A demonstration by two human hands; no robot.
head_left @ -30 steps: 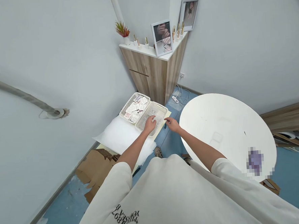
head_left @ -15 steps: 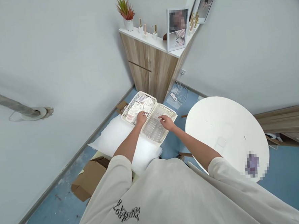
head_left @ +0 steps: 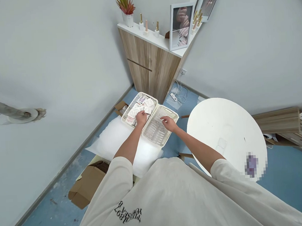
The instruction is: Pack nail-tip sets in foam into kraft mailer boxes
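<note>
My left hand is at the near edge of a cream plastic basket full of small white printed packets. Its fingers are bent down among the packets; whatever they hold is too small to make out. Beside it, over a second cream basket, is my right hand, fingers curled together and the index finger pointing left. Rows of clear plastic cases lie in that basket. Anything transparent in the right fingers cannot be told from the cases below.
Both baskets rest on white sheeting. An open cardboard box is at lower left. To the right stands a round white table with a small clear tray. Ahead is a wood-grain cabinet; a power strip lies beside it.
My left hand has shifted slightly left and up over the packets. My right hand stays nearly in place above the clear cases. The view has turned a little.
</note>
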